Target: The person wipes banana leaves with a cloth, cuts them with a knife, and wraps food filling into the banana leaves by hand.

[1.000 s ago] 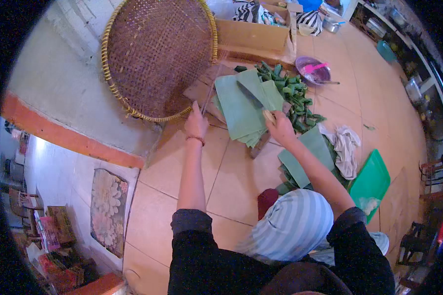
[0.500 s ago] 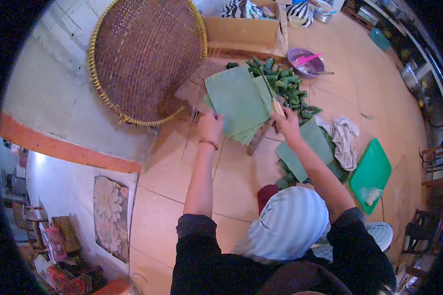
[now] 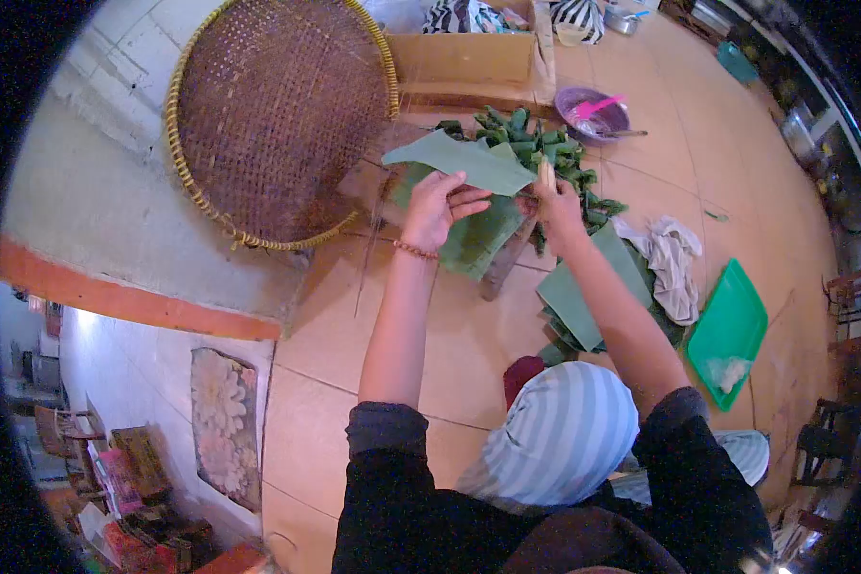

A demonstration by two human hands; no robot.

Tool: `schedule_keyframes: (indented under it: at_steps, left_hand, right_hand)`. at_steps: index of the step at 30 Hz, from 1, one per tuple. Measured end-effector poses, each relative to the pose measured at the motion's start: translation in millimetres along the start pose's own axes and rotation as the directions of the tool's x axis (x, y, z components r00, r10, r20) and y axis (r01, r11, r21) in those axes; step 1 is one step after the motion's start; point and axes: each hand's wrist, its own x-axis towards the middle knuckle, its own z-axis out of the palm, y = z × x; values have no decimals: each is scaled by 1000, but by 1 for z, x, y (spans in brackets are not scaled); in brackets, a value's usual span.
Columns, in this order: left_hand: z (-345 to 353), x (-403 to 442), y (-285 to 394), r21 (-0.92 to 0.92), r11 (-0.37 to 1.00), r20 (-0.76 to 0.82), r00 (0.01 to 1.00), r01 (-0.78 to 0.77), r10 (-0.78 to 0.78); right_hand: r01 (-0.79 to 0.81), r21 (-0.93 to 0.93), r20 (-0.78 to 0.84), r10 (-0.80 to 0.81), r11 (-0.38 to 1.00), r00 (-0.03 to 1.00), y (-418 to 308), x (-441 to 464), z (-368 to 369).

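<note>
A cut banana leaf sheet (image 3: 464, 163) is raised and bent, with my left hand (image 3: 437, 209) pinching its near edge, thumb on top. My right hand (image 3: 559, 212) is closed around the pale handle of a knife (image 3: 546, 174), near the sheet's right corner; I cannot make out the blade. Under the raised sheet lies a stack of leaf sheets (image 3: 478, 237) on a wooden board (image 3: 509, 260). Just beyond my right hand is a heap of dark green curled leaf pieces (image 3: 572, 161). More flat leaf sheets (image 3: 593, 282) lie beneath my right forearm.
A large woven bamboo tray (image 3: 282, 120) leans at the left. Behind are a cardboard box (image 3: 464, 59) and a purple bowl (image 3: 591, 115) with a pink utensil. On the right lie a crumpled cloth (image 3: 674, 268) and a green tray (image 3: 732, 320) with a small plastic bag.
My left hand has moved right and up, lifting and folding the top leaf sheet off the stack. My right hand has shifted slightly, and the knife handle now points upward.
</note>
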Motion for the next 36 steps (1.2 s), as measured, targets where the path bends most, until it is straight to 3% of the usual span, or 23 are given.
schedule_keyframes:
  at_steps: [4, 7, 8, 10, 12, 18, 21, 24, 27, 30, 32, 36]
  left_hand:
    - [-16, 2, -10, 149, 988, -14, 999, 39, -37]
    - [-26, -1, -12, 244, 967, -15, 997, 76, -75]
    - [-26, -1, -15, 272, 958, 5, 995, 92, -97]
    - [-22, -7, -20, 306, 946, 15, 993, 108, -118]
    - [-18, -13, -24, 318, 942, -2, 994, 105, -110]
    - [-59, -5, -52, 275, 960, -413, 908, 52, 69]
    - [-44, -7, -58, 178, 981, -484, 862, -73, 152]
    - [-55, 4, -64, -2, 993, -452, 886, -116, 103]
    - [-58, 13, -67, 27, 999, -413, 910, -37, 45]
    - [-57, 22, -65, 107, 993, -423, 906, 45, 5]
    - [-69, 36, -70, 294, 952, -472, 879, 85, 68]
    - [-67, 43, -44, 611, 755, -545, 818, 237, 184]
  right_hand:
    - [-111, 263, 94, 89, 958, 992, -22, 7, -2]
    - [-89, 206, 12, 88, 975, 996, -30, -10, -1]
    - [-9, -11, -62, 9, 1000, 998, -26, -8, -1]
    - [100, -442, -153, -185, 891, 971, -11, -5, -2]
    - [86, -413, -208, -186, 906, 960, -6, -2, -3]
    - [121, -406, -309, -260, 906, 915, 7, 9, -15]
    - [118, -439, -252, -248, 891, 935, 5, 0, -14]
    - [136, -556, -213, -299, 820, 930, 6, -16, -5]
    - [186, -559, -180, -337, 808, 924, 14, -22, -3]
    - [114, -523, -214, -260, 844, 942, 27, -20, -5]
    - [46, -479, -274, -199, 877, 941, 49, -5, -15]
    - [105, -518, -300, -295, 849, 907, 50, 4, -27]
